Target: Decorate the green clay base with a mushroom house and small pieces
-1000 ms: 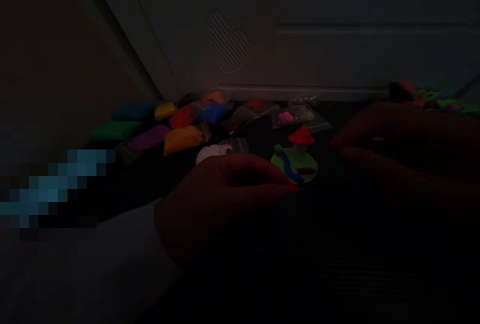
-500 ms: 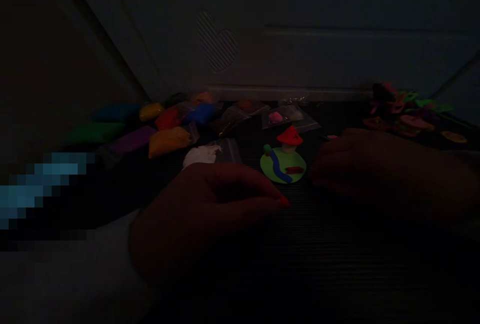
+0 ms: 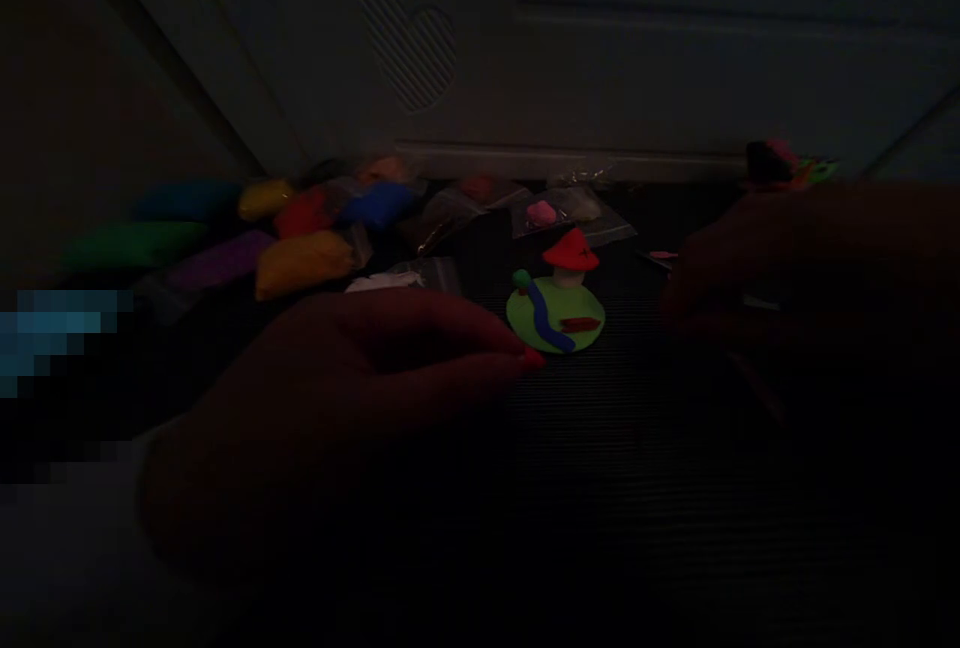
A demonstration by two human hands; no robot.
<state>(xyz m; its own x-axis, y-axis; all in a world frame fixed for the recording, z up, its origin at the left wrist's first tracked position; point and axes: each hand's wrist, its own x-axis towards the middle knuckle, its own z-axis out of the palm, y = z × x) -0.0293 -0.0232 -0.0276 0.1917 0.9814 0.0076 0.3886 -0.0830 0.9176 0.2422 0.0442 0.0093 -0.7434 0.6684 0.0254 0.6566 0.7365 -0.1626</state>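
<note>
Light very low; detail in shadow poorly made out. The left hand (image 3: 300, 378) is seen left of centre, thumb and finger brought together in a narrow pinch. A small red piece (image 3: 533, 358) is held at the tips, just beside the lower edge of the green disc (image 3: 517, 321). Half a second ago the piece was held lower, farther from that edge.

The disc is seen flat at the centre, slightly right. On it are borne a red-capped mushroom (image 3: 570, 253), a wavy blue strip (image 3: 544, 318), a green ball (image 3: 521, 279) and a brown bar (image 3: 580, 324); the same arrangement was shown before.

The right hand (image 3: 795, 268) is sunk in dark at the right. Its fingers were seen close beside the disc; now they are set well apart from it, near a small pink item (image 3: 663, 255). Whether anything is held there cannot be told. Much of the coloured heap (image 3: 780, 163), upper right, is now covered by this hand.

A white bag (image 3: 386, 281), left of centre, is partly hidden behind the left hand. Coloured bags (image 3: 300, 263) are spread across the upper left. The view has been shifted: the wall heart (image 3: 409, 43) is placed higher and farther left.
</note>
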